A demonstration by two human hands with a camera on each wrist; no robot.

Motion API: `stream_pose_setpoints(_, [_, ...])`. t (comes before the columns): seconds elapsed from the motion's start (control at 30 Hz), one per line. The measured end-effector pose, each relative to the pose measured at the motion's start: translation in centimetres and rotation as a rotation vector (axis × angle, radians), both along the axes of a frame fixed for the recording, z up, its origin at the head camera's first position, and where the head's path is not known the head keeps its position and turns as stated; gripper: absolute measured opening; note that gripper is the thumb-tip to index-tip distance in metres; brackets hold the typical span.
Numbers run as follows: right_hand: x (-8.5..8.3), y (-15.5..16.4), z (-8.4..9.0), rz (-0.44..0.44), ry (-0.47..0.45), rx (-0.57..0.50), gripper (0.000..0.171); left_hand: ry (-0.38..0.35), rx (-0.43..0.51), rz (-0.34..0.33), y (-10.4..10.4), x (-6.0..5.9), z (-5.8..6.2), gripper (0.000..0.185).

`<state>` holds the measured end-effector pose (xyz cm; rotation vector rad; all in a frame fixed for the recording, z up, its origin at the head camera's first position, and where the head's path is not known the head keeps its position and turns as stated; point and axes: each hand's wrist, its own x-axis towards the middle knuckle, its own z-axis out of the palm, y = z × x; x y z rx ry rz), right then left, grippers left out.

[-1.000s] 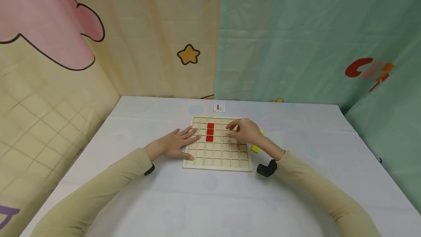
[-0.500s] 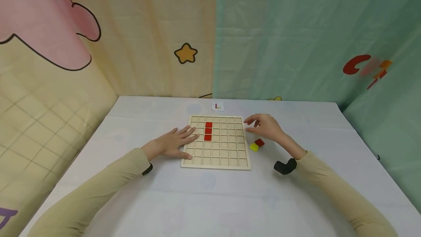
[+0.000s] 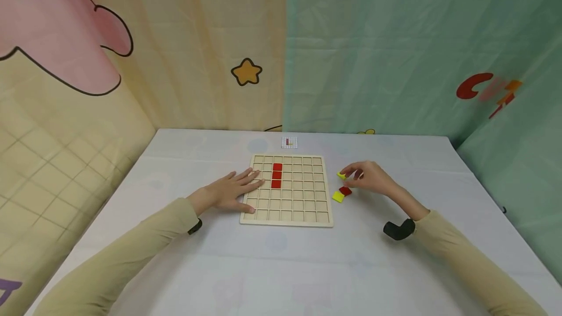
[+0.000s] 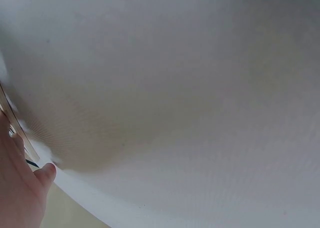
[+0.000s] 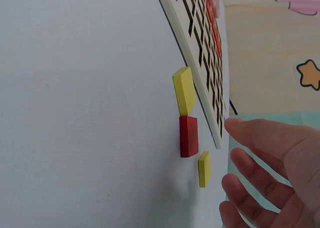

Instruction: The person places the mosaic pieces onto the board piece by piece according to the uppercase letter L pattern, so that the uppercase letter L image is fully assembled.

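Observation:
A wooden grid board lies on the table, with several red tiles in a column inside its cells. Spread flat across the board's left edge rests my left hand. My right hand hovers right of the board, its fingers loosely bent and holding nothing. Below those fingers lie three loose tiles: a far yellow tile, a red tile and a nearer yellow tile. From the head, the fingers partly cover the far yellow tile. The left wrist view catches only part of the left hand at the board's edge.
A small printed card with a coloured grid pattern lies behind the board. A white cloth covers the table. Patterned curtains stand behind and at both sides.
My right hand has moved from over the board to the right, away from it, and now hangs above the loose tiles. The left hand stays on the board; the head view has shifted slightly.

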<state>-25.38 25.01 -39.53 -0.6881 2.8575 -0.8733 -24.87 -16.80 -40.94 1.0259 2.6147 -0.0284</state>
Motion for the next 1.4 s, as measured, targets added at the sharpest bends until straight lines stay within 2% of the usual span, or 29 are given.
stream_pose_setpoints(0.13, [0.1, 0.6, -0.3, 0.066, -0.079, -0.002, 0.031, 0.007, 0.003, 0.004, -0.1, -0.1, -0.2, 0.088])
stream_pose_setpoints(0.27, [0.0, 1.0, -0.7, 0.104, -0.106, 0.006, 0.033, 0.009, -0.001, 0.006, 0.0, -0.2, -0.3, 0.088])
stream_pose_setpoints(0.83, [0.2, 1.1, -1.1, 0.093, -0.134, 0.053, 0.027, 0.005, 0.005, 0.002, 0.0, -0.2, -0.4, 0.088])
stream_pose_setpoints(1.03, [0.2, 1.1, -1.1, 0.088, -0.119, 0.07, 0.026, 0.004, -0.01, 0.004, 0.0, -0.2, -0.3, 0.088])
stream_pose_setpoints(1.4, [0.4, 1.4, -1.3, 0.059, -0.029, 0.134, 0.021, -0.006, -0.022, 0.0, 0.0, -0.2, -0.2, 0.088])
